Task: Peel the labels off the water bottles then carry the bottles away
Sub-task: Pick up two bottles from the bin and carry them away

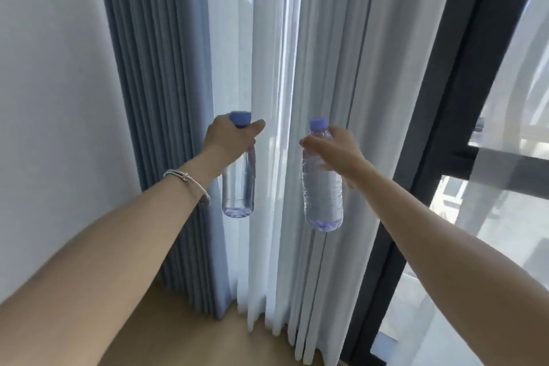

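Since neither bottle shows a label on its clear wall, peeling reads as done; the step in hand is judged to be the carry. Left hand [230, 137]: fingers curled tight round the neck of the left bottle [238, 187], just under its blue cap [241, 118]; the bottle hangs upright below the fist, base free in the air. Right hand [335, 151]: fingers wrapped round the shoulder and upper body of the right bottle [322, 190], whose own cap [318, 123] stands clear above the hand; this bottle tilts slightly. Both appear full of water. The bottles are held out in front on extended arms, near each other but not touching, with the white curtain [326, 53] behind them, a grey-blue curtain [157, 98] to the left and a dark window frame [445, 128] to the right. A bracelet [190, 181] sits on the left wrist. Next move, as judged: firm grips, then turn from the window and walk. No set-down surface is in view, only wooden floor [184, 336]. Possible risk: the neck-held bottle may swing.
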{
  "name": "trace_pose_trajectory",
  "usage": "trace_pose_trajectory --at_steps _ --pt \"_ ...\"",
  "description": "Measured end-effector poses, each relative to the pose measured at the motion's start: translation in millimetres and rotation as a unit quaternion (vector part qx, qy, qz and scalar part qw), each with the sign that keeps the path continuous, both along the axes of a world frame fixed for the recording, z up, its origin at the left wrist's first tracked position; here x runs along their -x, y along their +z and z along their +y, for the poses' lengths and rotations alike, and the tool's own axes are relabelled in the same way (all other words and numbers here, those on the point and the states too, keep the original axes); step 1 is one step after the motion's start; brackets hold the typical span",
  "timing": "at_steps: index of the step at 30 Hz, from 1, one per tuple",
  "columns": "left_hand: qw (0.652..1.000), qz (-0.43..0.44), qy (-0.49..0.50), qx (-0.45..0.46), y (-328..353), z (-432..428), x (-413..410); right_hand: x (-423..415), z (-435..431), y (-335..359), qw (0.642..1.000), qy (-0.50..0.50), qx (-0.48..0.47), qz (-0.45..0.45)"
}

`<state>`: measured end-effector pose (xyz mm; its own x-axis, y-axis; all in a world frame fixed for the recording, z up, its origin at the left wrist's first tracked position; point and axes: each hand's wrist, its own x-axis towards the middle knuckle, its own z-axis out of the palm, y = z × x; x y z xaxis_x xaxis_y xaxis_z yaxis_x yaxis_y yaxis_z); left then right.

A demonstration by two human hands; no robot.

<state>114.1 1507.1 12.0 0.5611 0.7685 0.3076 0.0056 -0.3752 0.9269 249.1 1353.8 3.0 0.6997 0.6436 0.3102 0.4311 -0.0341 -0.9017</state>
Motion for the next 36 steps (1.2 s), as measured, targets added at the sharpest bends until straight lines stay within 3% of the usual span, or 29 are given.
trace_pose_trajectory --at_steps 10,14,25,36 --pt "0.986 0.061 0.136 -0.080 -14 145 116 94 190 -19 0.993 0.113 0.017 -0.020" --pt "0.970 0.092 0.213 -0.077 -24 196 161 134 252 -29 0.987 0.148 0.032 -0.044" --pt "0.946 0.109 0.304 -0.025 -60 293 250 207 389 -64 0.959 0.261 0.097 -0.052" --pt "0.877 0.139 0.458 -0.042 -49 363 313 262 542 -48 0.899 0.418 0.064 -0.115"
